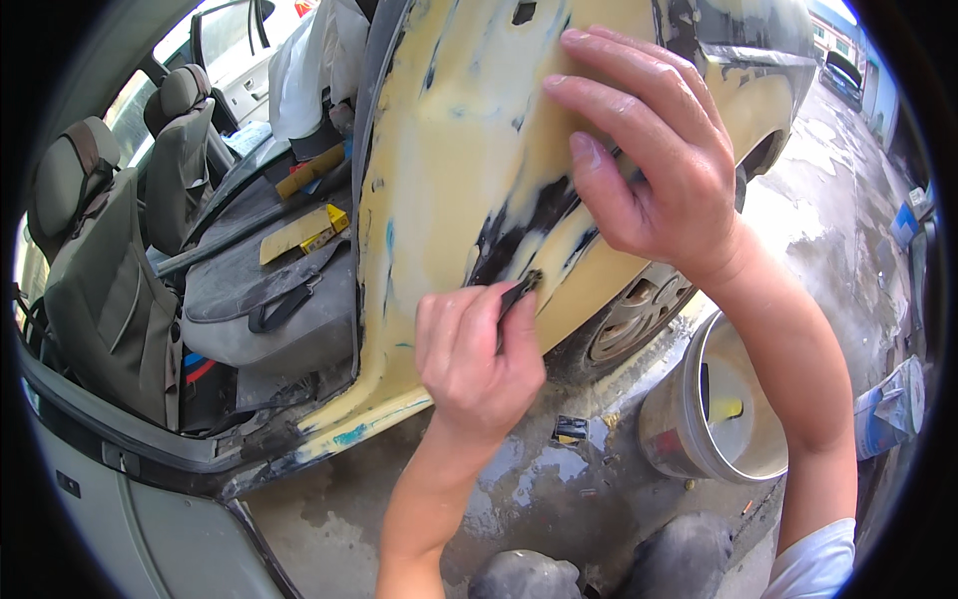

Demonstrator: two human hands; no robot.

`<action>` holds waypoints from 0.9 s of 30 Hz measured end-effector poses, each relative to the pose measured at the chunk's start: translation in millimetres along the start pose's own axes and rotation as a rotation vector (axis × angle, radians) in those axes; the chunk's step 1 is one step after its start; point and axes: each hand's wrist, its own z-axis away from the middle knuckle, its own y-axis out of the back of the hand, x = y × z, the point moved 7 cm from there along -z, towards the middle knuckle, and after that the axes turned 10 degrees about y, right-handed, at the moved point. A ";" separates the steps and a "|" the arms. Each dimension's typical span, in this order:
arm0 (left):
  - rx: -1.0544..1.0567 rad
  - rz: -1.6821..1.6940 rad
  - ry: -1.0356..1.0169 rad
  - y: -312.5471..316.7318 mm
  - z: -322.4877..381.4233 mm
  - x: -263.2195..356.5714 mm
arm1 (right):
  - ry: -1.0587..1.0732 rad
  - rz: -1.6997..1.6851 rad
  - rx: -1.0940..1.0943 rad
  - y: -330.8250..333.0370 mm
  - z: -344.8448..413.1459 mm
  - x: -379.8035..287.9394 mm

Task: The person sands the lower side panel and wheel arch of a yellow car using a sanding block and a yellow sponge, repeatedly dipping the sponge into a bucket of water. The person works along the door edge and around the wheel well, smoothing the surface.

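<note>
A car's rear body panel (441,180), with yellowish and pale sanded patches and bare dark spots, fills the middle of the view. My left hand (479,352) is closed around a small black piece (524,288), perhaps a folded sanding sheet, against the lower part of the panel. Most of that piece is hidden by my fingers. Higher and to the right, my right hand (651,150) has its fingers spread with the fingertips at the panel, and nothing shows in its grasp.
The open doorway shows a dusty rear seat (269,322) bearing a yellow box (325,228). Front seats (97,299) stand at the left. Below the panel are a wheel (636,314) and a bucket (673,419) of cloudy water on wet ground. A blue-and-white can (891,412) stands farther right.
</note>
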 end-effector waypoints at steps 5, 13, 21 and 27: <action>0.089 0.020 -0.075 9.0 -3.5 9.9 | 0.012 0.017 0.006 0.2 0.5 -1.1; 0.104 0.022 -0.067 9.2 -2.5 9.2 | 0.005 0.003 0.007 1.6 1.2 -0.7; 0.154 0.033 -0.040 10.0 0.1 9.7 | 0.034 0.007 0.055 0.8 -0.2 -2.2; 0.098 0.054 -0.099 5.4 -8.6 16.7 | 0.005 -0.012 0.031 1.1 0.0 -1.3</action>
